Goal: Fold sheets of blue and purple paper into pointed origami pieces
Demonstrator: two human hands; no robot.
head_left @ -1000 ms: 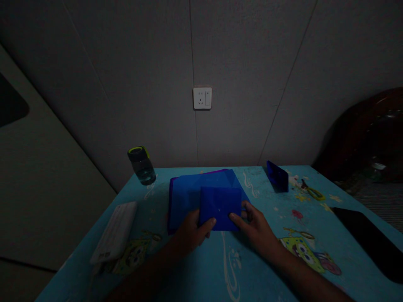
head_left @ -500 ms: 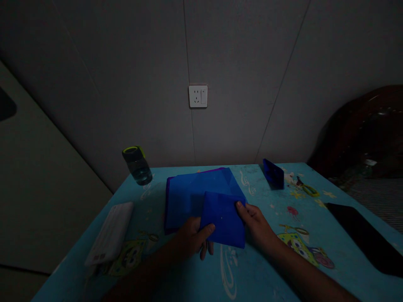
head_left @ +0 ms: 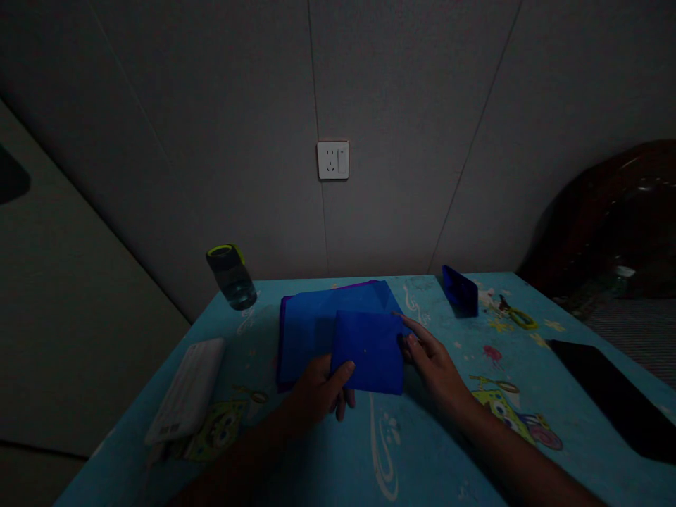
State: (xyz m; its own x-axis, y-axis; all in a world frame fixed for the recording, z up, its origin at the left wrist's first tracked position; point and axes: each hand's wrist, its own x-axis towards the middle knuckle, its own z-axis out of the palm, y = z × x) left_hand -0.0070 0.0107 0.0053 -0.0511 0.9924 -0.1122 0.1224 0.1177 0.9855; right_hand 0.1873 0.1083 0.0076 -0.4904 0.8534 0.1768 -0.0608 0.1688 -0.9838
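Note:
A square of folded blue paper (head_left: 367, 352) is held over the table, in front of a stack of larger sheets. My left hand (head_left: 320, 387) grips its lower left edge, thumb on top and fingers underneath. At the right edge is my right hand (head_left: 436, 366), its index finger stretched to the upper right corner. The right thumb lies just outside the paper, apart from the index finger. Behind the square, the blue sheets (head_left: 309, 331) lie flat with purple ones showing at their edges. A folded dark blue paper piece (head_left: 460, 291) stands at the back right.
A water bottle (head_left: 232, 278) stands at the back left, with a white power bank (head_left: 187, 391) nearer me. Yellow-handled pliers (head_left: 520, 318) and a black flat object (head_left: 612, 398) lie on the right. The patterned blue tablecloth (head_left: 253, 486) meets a wall with a socket (head_left: 333, 160).
The blue square has moved slightly up and left and sits more level. My right thumb has come off its face, and the right index finger has stretched to the corner.

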